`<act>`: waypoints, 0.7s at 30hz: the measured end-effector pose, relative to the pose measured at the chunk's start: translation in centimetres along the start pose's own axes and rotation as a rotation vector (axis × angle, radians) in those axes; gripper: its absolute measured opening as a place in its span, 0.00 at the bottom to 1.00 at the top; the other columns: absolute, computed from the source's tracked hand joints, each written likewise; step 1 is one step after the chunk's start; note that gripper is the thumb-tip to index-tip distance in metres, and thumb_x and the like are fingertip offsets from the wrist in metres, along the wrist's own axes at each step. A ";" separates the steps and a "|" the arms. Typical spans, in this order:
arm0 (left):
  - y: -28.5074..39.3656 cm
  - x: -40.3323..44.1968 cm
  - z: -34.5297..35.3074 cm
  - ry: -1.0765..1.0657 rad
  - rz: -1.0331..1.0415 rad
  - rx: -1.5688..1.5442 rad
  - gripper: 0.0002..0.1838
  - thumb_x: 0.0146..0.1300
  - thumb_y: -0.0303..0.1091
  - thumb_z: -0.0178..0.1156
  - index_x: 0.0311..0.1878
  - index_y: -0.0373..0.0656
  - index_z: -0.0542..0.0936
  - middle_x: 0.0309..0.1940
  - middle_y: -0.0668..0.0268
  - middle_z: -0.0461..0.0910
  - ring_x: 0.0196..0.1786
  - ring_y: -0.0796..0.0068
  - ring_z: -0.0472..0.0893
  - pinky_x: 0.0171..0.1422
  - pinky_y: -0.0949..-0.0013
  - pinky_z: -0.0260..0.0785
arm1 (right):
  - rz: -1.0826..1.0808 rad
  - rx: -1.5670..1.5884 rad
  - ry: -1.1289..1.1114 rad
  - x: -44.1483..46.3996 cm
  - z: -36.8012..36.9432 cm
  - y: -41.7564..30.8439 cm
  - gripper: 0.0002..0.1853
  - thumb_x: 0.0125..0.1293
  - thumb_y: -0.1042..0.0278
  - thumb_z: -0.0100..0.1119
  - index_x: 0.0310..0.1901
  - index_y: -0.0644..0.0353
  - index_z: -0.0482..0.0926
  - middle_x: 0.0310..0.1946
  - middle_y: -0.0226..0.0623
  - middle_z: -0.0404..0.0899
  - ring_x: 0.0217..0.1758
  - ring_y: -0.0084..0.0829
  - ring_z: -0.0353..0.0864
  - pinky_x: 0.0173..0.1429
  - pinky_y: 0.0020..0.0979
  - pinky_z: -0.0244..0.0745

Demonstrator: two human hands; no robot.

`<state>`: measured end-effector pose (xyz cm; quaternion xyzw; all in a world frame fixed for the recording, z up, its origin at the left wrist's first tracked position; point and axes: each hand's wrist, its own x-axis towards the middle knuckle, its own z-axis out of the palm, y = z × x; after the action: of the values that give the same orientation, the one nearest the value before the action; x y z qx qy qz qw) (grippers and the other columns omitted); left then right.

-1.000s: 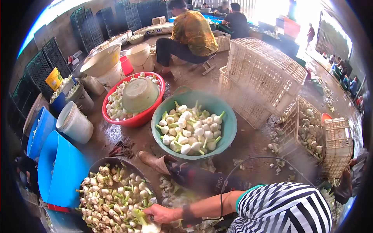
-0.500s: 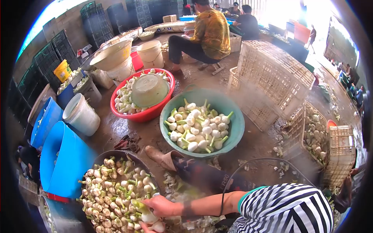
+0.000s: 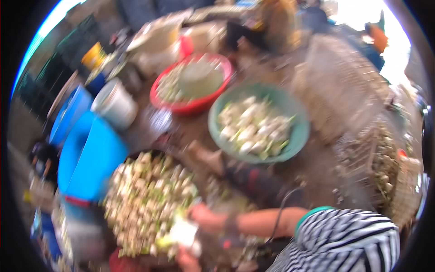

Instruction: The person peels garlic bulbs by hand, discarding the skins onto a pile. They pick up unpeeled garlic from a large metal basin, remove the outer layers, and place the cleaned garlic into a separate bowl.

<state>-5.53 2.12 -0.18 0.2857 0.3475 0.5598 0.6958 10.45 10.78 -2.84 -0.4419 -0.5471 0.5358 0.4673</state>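
Motion blurs this view. My right hand (image 3: 204, 216), at the end of a striped sleeve, is closed at a pale garlic bulb (image 3: 184, 231) low in the picture. Just below it, my left hand (image 3: 188, 260) has its fingers curled against the white bulbs there, with green stalk pieces beside them. How the fingers of each hand lie is smeared. Left of both hands, a heap of unpeeled-looking garlic (image 3: 145, 204) with stalks fills a wide dark-rimmed basin. Past my outstretched leg (image 3: 253, 179), a green basin (image 3: 302, 131) holds cleaner white garlic bulbs.
A red basin (image 3: 190, 108) of garlic has a bowl (image 3: 201, 79) lying on it. Blue tubs (image 3: 93, 158) and a white bucket (image 3: 115, 106) stand at left. Pale plastic crates (image 3: 340, 86) are at right. A person in a yellowish top (image 3: 281, 27) sits at the back.
The whole view has swung, so the basins and tubs appear shifted to the right and somewhat higher or lower. My hands stay together over the basin edge with garlic between them.
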 end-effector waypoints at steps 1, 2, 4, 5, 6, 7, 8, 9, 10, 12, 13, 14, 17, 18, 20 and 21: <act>0.4 -0.4 0.1 0.050 0.003 -0.038 0.29 0.56 0.40 0.61 0.59 0.35 0.69 0.50 0.57 0.76 0.51 0.60 0.76 0.54 0.62 0.69 | -0.538 -0.567 0.120 0.3 -0.2 3.6 0.02 0.41 0.75 0.58 0.21 0.58 0.76 0.23 0.44 0.75 0.32 0.44 0.76 0.36 0.42 0.71; 0.5 -0.6 1.0 0.115 -0.002 -0.047 0.29 0.56 0.41 0.61 0.58 0.36 0.70 0.48 0.58 0.76 0.49 0.60 0.77 0.52 0.61 0.70 | -0.311 -1.047 -0.293 0.3 -1.6 -1.0 0.13 0.49 0.74 0.55 0.38 0.59 0.81 0.32 0.43 0.78 0.34 0.40 0.79 0.40 0.39 0.74; 0.8 -1.7 2.1 0.248 0.012 -0.070 0.28 0.55 0.43 0.61 0.56 0.38 0.71 0.43 0.58 0.78 0.44 0.58 0.78 0.48 0.58 0.71 | -0.281 -0.709 -0.231 1.3 -1.2 -2.3 0.05 0.31 0.73 0.61 0.16 0.55 0.76 0.24 0.41 0.76 0.32 0.39 0.78 0.38 0.34 0.74; 1.1 -2.1 2.8 0.277 0.043 -0.106 0.28 0.55 0.44 0.62 0.55 0.39 0.71 0.40 0.59 0.78 0.42 0.58 0.79 0.45 0.57 0.72 | 0.071 -0.177 -0.207 1.7 -0.4 -1.6 0.03 0.38 0.76 0.57 0.19 0.57 0.77 0.24 0.39 0.76 0.30 0.36 0.77 0.35 0.33 0.74; 0.9 -1.8 1.8 0.001 0.054 -0.183 0.39 0.48 0.43 0.68 0.62 0.35 0.65 0.50 0.56 0.76 0.49 0.61 0.79 0.53 0.59 0.73 | 0.363 0.376 -0.012 2.3 0.3 -0.9 0.05 0.45 0.79 0.52 0.23 0.59 0.78 0.25 0.37 0.76 0.28 0.33 0.76 0.32 0.33 0.74; 1.3 -1.7 2.1 -0.078 0.056 -0.161 0.39 0.48 0.42 0.68 0.61 0.34 0.65 0.49 0.54 0.76 0.46 0.60 0.79 0.50 0.58 0.75 | 0.585 0.583 0.104 1.4 0.3 -5.7 0.09 0.52 0.81 0.45 0.27 0.64 0.78 0.24 0.35 0.76 0.26 0.30 0.74 0.29 0.31 0.70; 1.6 -1.4 2.6 -0.099 0.051 -0.182 0.39 0.49 0.41 0.68 0.61 0.33 0.65 0.47 0.54 0.77 0.43 0.60 0.80 0.47 0.60 0.75 | 0.548 0.411 0.067 1.6 0.4 -3.0 0.09 0.54 0.81 0.45 0.29 0.67 0.78 0.25 0.35 0.76 0.24 0.29 0.72 0.27 0.32 0.67; 2.0 -1.3 3.3 -0.054 0.041 -0.157 0.39 0.48 0.40 0.68 0.61 0.33 0.65 0.46 0.53 0.77 0.41 0.61 0.81 0.43 0.62 0.76 | 0.545 0.370 0.099 1.1 0.8 -2.4 0.09 0.53 0.81 0.46 0.29 0.67 0.79 0.24 0.36 0.76 0.24 0.27 0.72 0.25 0.33 0.65; 1.7 -1.3 2.8 -0.045 0.035 -0.102 0.39 0.48 0.40 0.69 0.61 0.33 0.65 0.47 0.53 0.77 0.41 0.61 0.81 0.42 0.63 0.76 | 0.503 0.343 0.089 0.7 0.9 -1.4 0.10 0.53 0.81 0.43 0.30 0.66 0.78 0.25 0.34 0.75 0.24 0.27 0.72 0.26 0.32 0.66; 1.7 -1.0 2.6 -0.047 0.031 -0.039 0.38 0.48 0.40 0.70 0.60 0.33 0.66 0.47 0.54 0.77 0.41 0.62 0.81 0.41 0.63 0.77 | 0.503 0.377 0.184 0.3 1.1 -0.7 0.12 0.54 0.81 0.41 0.30 0.64 0.78 0.24 0.30 0.73 0.25 0.24 0.71 0.27 0.30 0.67; 1.6 -1.0 3.0 -0.043 0.025 -0.038 0.38 0.48 0.40 0.70 0.60 0.33 0.67 0.47 0.54 0.77 0.42 0.62 0.81 0.40 0.63 0.77 | 0.548 0.398 0.301 0.7 0.7 -0.3 0.12 0.54 0.81 0.42 0.30 0.64 0.78 0.24 0.30 0.73 0.25 0.24 0.71 0.27 0.30 0.66; 1.3 -1.4 3.6 -0.043 0.015 -0.043 0.37 0.48 0.40 0.70 0.60 0.34 0.67 0.48 0.54 0.77 0.42 0.62 0.81 0.40 0.62 0.78 | 0.592 0.415 0.425 0.9 -0.1 1.2 0.12 0.54 0.81 0.42 0.31 0.64 0.78 0.25 0.30 0.73 0.25 0.24 0.71 0.28 0.30 0.66; 2.2 -0.9 3.0 -0.045 -0.141 -0.165 0.34 0.52 0.37 0.68 0.61 0.37 0.67 0.49 0.54 0.76 0.42 0.63 0.82 0.38 0.63 0.80 | 0.499 0.037 0.274 0.5 -4.7 9.4 0.10 0.59 0.74 0.47 0.38 0.65 0.78 0.31 0.39 0.79 0.33 0.36 0.79 0.37 0.38 0.74; 2.7 -0.8 3.3 -0.070 -0.055 -0.027 0.35 0.52 0.34 0.67 0.63 0.38 0.65 0.50 0.55 0.76 0.40 0.64 0.82 0.37 0.63 0.80 | 0.390 -0.221 0.088 -1.7 -5.0 8.1 0.11 0.61 0.71 0.49 0.40 0.66 0.78 0.35 0.42 0.80 0.37 0.37 0.80 0.40 0.38 0.74; 3.6 -0.8 4.0 -0.090 0.008 0.068 0.39 0.52 0.31 0.66 0.67 0.40 0.60 0.53 0.56 0.73 0.40 0.65 0.81 0.38 0.65 0.79 | 0.222 -0.558 -0.280 -3.8 -5.1 4.4 0.15 0.63 0.64 0.53 0.46 0.65 0.77 0.43 0.45 0.79 0.45 0.38 0.79 0.47 0.37 0.74; 3.9 -0.7 4.3 -0.099 -0.010 0.023 0.41 0.51 0.31 0.66 0.68 0.40 0.59 0.55 0.56 0.72 0.42 0.66 0.81 0.39 0.66 0.78 | 0.167 -0.656 -0.458 -3.9 -5.4 2.2 0.18 0.64 0.60 0.55 0.50 0.65 0.76 0.47 0.47 0.78 0.49 0.38 0.78 0.51 0.37 0.73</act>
<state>-4.44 2.20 5.53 0.3194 0.3206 0.5374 0.7116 16.42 7.94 -5.19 -0.4798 -0.7410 0.4536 0.1228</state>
